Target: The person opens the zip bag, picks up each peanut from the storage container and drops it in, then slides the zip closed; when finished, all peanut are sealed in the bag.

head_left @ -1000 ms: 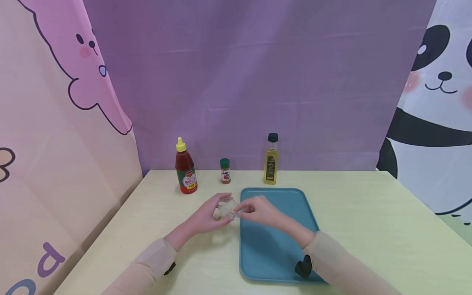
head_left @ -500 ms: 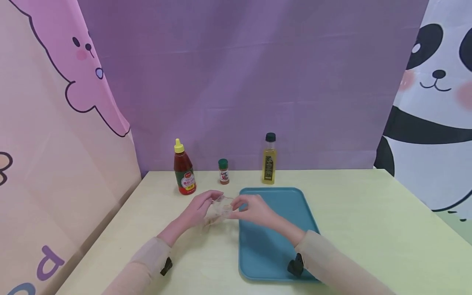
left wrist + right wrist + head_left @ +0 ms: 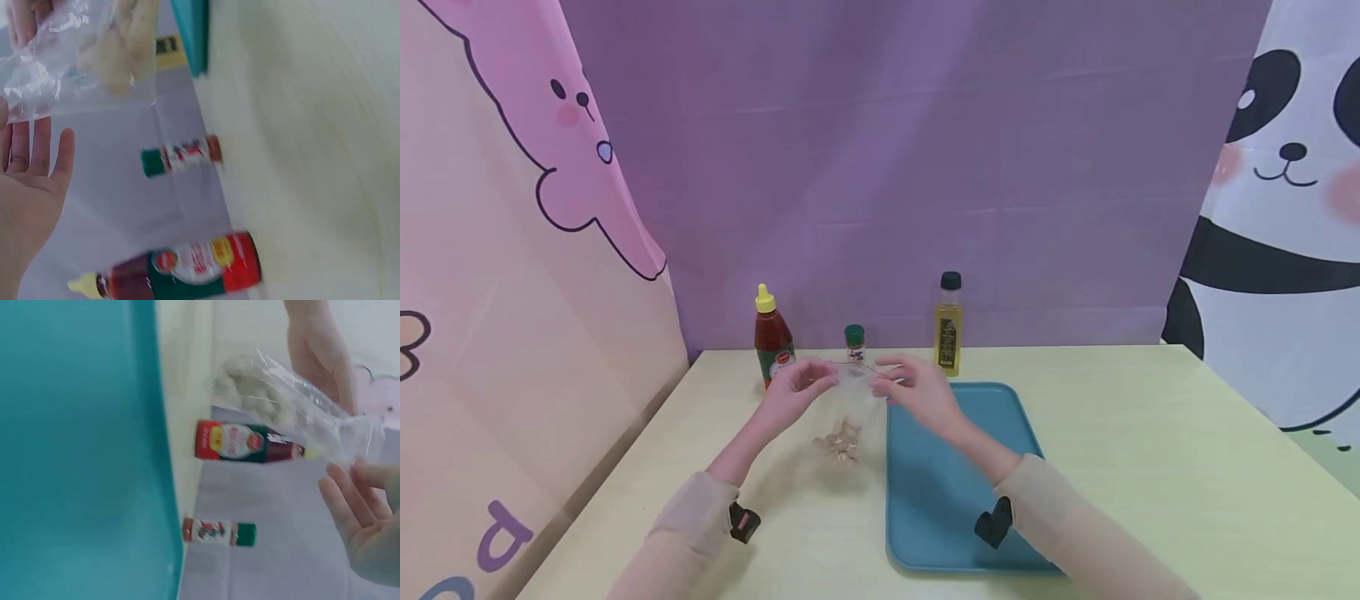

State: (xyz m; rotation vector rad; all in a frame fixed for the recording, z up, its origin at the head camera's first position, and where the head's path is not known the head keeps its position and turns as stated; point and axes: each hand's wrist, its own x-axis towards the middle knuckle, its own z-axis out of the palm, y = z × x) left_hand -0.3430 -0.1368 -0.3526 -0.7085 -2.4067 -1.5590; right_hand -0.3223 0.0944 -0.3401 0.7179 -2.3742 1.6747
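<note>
A clear plastic bag (image 3: 857,400) hangs between my two hands over the table, left of the tray. Pale, beige, lumpy pieces (image 3: 842,440) are gathered at its bottom; their kind does not show. My left hand (image 3: 793,390) pinches the bag's upper left edge between thumb and fingers. At the opposite upper corner, my right hand (image 3: 921,390) pinches the rim. Seen from the left wrist, the bag (image 3: 69,62) is stretched between both hands, with the pieces (image 3: 119,50) toward its far end. The right wrist view has the pieces (image 3: 250,390) lying at the bag's lower end.
A blue tray (image 3: 962,517) lies under my right forearm. Along the back stand a red sauce bottle (image 3: 772,337) with a yellow nozzle, a small green-capped seasoning jar (image 3: 854,337) and a dark-capped oil bottle (image 3: 948,329). Purple cloth (image 3: 880,167) hangs behind the table.
Both hands have risen and moved farther back. The bag, crumpled between the hands earlier, now hangs stretched out with its contents at the bottom, partly covering the seasoning jar.
</note>
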